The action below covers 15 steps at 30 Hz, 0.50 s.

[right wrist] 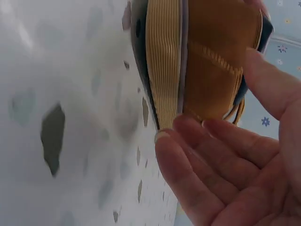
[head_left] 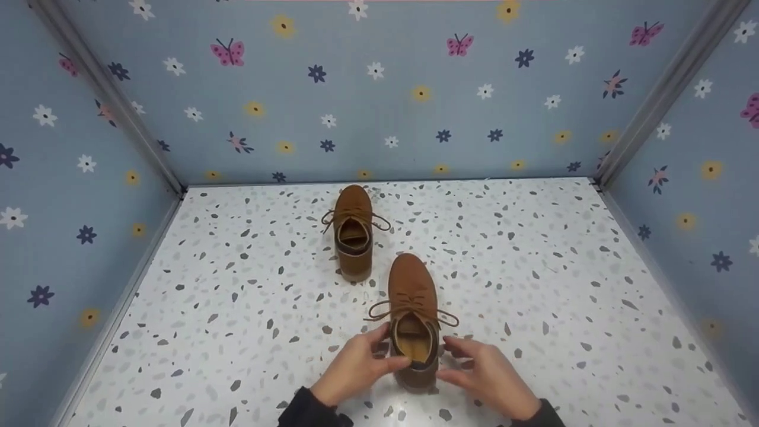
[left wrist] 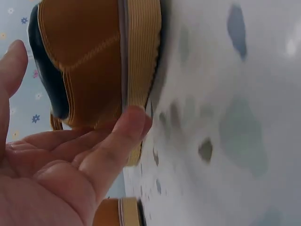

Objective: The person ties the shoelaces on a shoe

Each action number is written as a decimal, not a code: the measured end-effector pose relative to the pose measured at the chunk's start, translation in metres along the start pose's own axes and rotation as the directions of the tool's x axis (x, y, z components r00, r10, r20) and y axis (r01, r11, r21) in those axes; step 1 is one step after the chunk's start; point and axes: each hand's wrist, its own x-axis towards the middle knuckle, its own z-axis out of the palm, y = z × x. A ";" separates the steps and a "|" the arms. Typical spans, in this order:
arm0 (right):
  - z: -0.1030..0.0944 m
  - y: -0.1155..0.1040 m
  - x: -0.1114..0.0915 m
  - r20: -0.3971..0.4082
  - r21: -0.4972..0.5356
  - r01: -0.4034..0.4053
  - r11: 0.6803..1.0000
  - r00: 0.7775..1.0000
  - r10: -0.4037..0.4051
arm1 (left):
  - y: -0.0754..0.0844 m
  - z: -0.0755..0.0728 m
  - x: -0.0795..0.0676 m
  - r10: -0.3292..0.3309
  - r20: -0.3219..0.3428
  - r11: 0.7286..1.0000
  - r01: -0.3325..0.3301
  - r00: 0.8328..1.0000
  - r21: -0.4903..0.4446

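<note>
Nearer to me, a brown lace-up shoe (head_left: 413, 279) stands upright on the speckled floor, toe pointing away and its laces tied in a bow. My left hand (head_left: 363, 362) is at its left side, thumb by the heel collar. In the left wrist view, those fingers (left wrist: 110, 155) lie fairly straight along the sole edge and seem to touch it. On the other side is my right hand (head_left: 489, 375), loosely bent around the heel area. Its fingertips (right wrist: 171, 150) are close to the sole in the right wrist view; whether they touch cannot be told. Neither hand grips the shoe.
A matching brown shoe (head_left: 354, 198) stands farther off and to the left, also toe away. Blue panels with flowers and butterflies enclose the white speckled floor (head_left: 237, 308): a back wall (head_left: 379, 112), a left wall (head_left: 53, 201) and a right wall (head_left: 682, 196).
</note>
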 end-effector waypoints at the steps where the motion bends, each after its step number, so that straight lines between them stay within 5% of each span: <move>1: 0.004 -0.001 -0.001 0.017 0.012 0.016 1.000 1.000 -0.016 | 0.000 0.005 0.001 0.015 0.000 1.000 -0.015 1.000 -0.019; 7: 0.016 -0.002 0.003 -0.020 0.051 0.013 0.999 1.000 -0.012 | 0.000 0.018 0.012 0.063 -0.008 0.991 -0.063 0.998 -0.116; 15: 0.009 0.005 0.014 -0.056 0.081 -0.005 0.997 0.998 0.010 | 0.007 0.022 0.036 0.059 -0.021 0.993 -0.061 0.998 -0.106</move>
